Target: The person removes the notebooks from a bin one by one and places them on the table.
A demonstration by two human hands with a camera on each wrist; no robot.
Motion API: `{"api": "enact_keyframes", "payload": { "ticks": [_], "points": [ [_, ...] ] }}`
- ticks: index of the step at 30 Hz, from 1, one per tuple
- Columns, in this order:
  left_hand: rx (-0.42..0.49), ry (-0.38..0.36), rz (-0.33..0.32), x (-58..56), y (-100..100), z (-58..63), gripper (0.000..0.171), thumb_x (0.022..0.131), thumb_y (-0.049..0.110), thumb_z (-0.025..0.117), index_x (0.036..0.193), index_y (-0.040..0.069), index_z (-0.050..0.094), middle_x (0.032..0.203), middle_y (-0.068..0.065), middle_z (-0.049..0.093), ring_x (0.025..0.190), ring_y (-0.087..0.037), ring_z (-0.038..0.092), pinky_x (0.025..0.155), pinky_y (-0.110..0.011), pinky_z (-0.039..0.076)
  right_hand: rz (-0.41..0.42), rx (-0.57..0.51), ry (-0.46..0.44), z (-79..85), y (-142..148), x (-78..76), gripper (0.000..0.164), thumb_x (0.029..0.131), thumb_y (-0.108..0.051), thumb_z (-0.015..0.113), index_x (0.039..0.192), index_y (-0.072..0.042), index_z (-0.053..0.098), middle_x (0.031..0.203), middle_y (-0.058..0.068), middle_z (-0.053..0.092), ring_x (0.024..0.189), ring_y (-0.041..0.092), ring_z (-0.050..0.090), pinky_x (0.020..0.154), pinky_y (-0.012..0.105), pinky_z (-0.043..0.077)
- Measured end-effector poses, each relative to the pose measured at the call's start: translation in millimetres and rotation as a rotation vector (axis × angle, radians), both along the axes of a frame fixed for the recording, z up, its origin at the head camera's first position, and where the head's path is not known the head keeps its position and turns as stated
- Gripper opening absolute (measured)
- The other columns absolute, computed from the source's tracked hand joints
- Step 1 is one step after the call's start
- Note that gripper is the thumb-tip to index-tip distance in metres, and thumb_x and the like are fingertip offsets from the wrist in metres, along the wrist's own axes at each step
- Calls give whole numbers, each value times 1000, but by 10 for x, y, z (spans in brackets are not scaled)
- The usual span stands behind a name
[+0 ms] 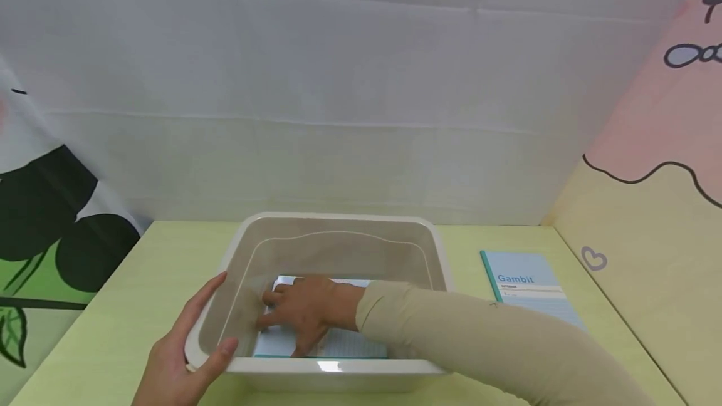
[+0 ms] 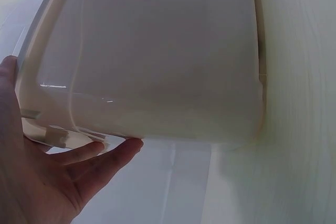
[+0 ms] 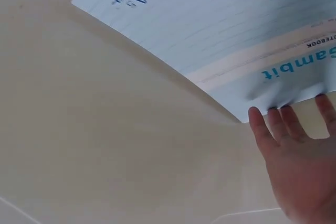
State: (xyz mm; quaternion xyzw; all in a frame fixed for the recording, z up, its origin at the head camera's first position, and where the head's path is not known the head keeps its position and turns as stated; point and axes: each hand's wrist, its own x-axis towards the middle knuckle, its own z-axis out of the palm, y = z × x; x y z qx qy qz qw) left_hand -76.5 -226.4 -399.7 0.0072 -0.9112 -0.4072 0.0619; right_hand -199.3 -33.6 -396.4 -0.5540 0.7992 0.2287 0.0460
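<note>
A beige plastic tub [image 1: 338, 366] stands at the front of the table, its outer wall [image 2: 168, 56] filling much of the left wrist view. My left hand [image 1: 179, 356] holds the tub by its front left corner, thumb over the front rim and fingers along the left side. Inside the tub lies a light blue notebook [image 1: 356, 344], teal spine toward the front; "Gambit" is printed on its cover [image 3: 210, 35]. Reaching in, my right hand [image 1: 301, 309] is spread over the notebook's left part. In the right wrist view, its extended fingertips [image 3: 255, 116] touch the notebook's edge.
Another light blue Gambit notebook [image 1: 527, 277] lies on the table right of the tub, partly covered by my right sleeve [image 1: 479, 331]. A white cloth [image 1: 350, 93] hangs behind the pale yellow table [image 1: 141, 281]. Printed panels stand at both sides.
</note>
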Motion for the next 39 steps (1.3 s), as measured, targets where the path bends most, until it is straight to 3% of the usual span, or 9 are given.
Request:
{"api": "enact_keyframes", "payload": {
  "ticks": [5,11,15,21,27,32,36,39],
  "points": [
    [-12,-39,1,-2,-20,-7,81,98,40,69,163,47,21,145,-20,60,99,-18,66,67,-23,55,3,25,29,-35,-34,48,83,79,-74,71,150,-46,41,146,-12,44,128,3,50,94,20,48],
    [-15,-49,1,7,-24,-1,80,98,41,68,162,49,20,144,-20,60,95,-8,63,67,-23,55,-17,42,22,-17,-39,80,73,80,-72,71,143,-44,49,136,-17,50,123,1,52,93,23,48],
    [-5,-11,1,15,-5,-5,79,98,37,69,162,47,24,142,-20,62,92,-3,61,67,-23,53,-26,60,42,10,-27,85,63,80,-75,68,136,-49,54,129,-19,54,119,2,50,91,25,46],
    [6,7,1,19,10,-14,78,98,35,69,162,46,26,138,-19,65,89,4,57,66,-24,52,-49,64,77,77,-22,58,70,82,-85,59,144,-54,49,139,-19,54,127,3,50,97,26,44],
    [25,41,-10,30,8,-4,78,99,32,69,162,45,26,133,-18,67,87,3,59,64,-25,53,-78,26,60,103,-12,21,69,86,-85,52,145,-50,48,124,-22,67,110,1,60,94,24,44],
    [26,-1,3,10,-11,-17,77,99,36,68,162,46,25,134,-19,66,87,1,60,65,-24,54,-71,-21,158,113,-9,-2,61,92,-83,40,135,-45,61,123,-19,69,114,2,59,94,26,41],
    [30,-37,10,-7,-11,-28,77,100,38,67,162,46,24,138,-20,63,86,0,60,65,-24,55,-41,-96,242,150,-6,-18,66,91,-85,35,128,-39,64,116,-15,71,105,5,61,92,29,40],
    [34,5,5,-4,1,-32,77,99,34,68,163,43,26,133,-20,66,84,1,59,63,-25,54,-48,-130,280,207,-9,-35,72,87,-92,34,125,-39,63,111,-13,70,100,6,60,91,29,40]
  ]
}}
